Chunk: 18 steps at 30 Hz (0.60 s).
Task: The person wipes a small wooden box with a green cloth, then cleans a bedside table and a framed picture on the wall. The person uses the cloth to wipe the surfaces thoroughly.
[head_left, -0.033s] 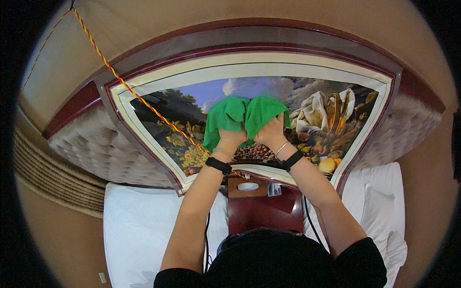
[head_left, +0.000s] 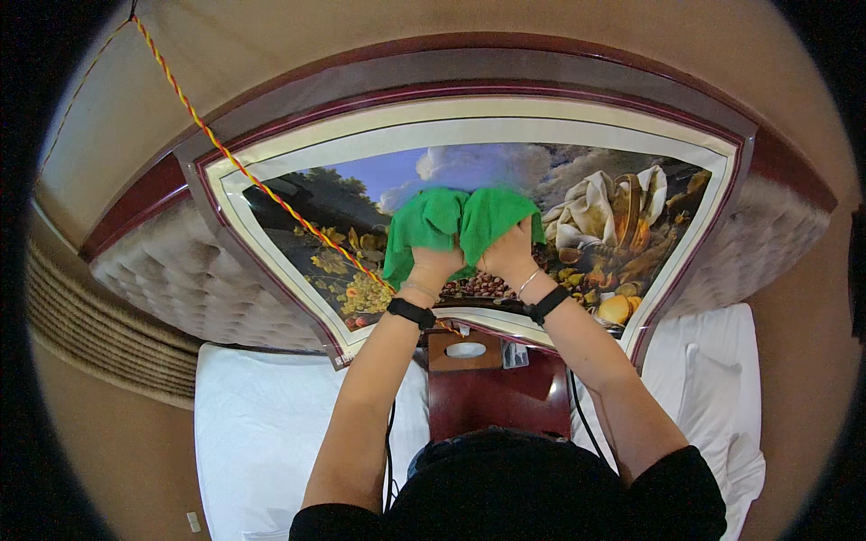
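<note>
A green cloth (head_left: 428, 218) is bunched against a framed still-life picture (head_left: 532, 164) on the wall in front of me. My left hand (head_left: 437, 262) grips its left part, with most of the fingers covered by the fabric. Close beside it, my right hand (head_left: 511, 252) holds the right part, fingers bent and partly under the cloth. Whether this is one cloth or two pieces side by side, I cannot tell. Both arms reach forward, and the cloth lies over the middle of the picture, above the painted nuts.
A yellow-red twisted cord (head_left: 215, 140) hangs across the picture's left side. Below stands a dark red nightstand (head_left: 505, 397) with a tissue box (head_left: 442, 353), between a left bed (head_left: 271, 424) and a right bed (head_left: 722, 361). Tufted headboard panels (head_left: 198, 270) flank the frame.
The green cloth and both hands have shifted very slightly down the picture. My grip looks the same.
</note>
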Available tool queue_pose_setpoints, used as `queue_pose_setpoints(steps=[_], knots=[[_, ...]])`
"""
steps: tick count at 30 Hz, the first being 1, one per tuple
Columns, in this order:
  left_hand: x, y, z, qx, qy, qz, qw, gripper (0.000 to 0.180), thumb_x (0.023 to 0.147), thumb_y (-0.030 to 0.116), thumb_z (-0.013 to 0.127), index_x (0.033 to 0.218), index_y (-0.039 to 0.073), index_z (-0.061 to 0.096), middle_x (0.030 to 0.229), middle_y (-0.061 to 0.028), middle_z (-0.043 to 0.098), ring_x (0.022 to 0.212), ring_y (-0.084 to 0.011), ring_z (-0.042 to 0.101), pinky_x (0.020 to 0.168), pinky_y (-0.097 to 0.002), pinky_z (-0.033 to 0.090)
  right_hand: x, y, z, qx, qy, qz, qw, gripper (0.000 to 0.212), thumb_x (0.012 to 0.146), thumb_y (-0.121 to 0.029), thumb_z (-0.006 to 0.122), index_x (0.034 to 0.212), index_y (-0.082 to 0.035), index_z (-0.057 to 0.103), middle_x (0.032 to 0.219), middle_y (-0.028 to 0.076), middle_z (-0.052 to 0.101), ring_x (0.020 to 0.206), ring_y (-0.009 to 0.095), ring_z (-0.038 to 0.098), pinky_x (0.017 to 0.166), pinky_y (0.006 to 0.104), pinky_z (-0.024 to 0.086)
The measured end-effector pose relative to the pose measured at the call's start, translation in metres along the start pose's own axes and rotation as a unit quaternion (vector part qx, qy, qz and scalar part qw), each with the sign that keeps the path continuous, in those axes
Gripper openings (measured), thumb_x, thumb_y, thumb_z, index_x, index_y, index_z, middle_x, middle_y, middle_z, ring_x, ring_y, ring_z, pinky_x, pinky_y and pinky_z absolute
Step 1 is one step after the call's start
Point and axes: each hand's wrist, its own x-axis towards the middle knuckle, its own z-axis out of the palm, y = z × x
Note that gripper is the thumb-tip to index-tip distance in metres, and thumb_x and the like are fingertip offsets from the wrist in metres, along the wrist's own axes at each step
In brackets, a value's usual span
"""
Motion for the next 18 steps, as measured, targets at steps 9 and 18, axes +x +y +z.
queue_pose_setpoints(steps=[9, 18], knots=[[-0.043, 0.016, 0.019, -0.126, -0.069, -0.021, 0.989, 0.032, 0.069, 0.033, 0.068, 0.094, 0.013, 0.065, 0.095, -0.0112, 0.063, 0.092, -0.0331, 0.058, 0.079, -0.0451, 0.045, -0.069, -0.012, 0.016, 0.09, -0.067, 0.026, 0.993, 0.033, 0.078, -0.034, 0.058, 0.102, -0.013, 0.067, 0.112, 0.007, 0.062, 0.109, 0.027, 0.053, 0.092, 0.0478, 0.037], [-0.107, 0.011, 0.069, -0.102, -0.149, -0.057, 0.982, 0.025, 0.07, 0.031, 0.067, 0.086, 0.011, 0.064, 0.087, -0.0121, 0.062, 0.083, -0.0328, 0.059, 0.074, -0.0435, 0.046, -0.124, -0.022, 0.04, 0.151, -0.281, 0.056, 0.946, 0.035, 0.085, -0.037, 0.05, 0.106, -0.014, 0.064, 0.109, 0.006, 0.063, 0.104, 0.025, 0.056, 0.09, 0.0426, 0.04]])
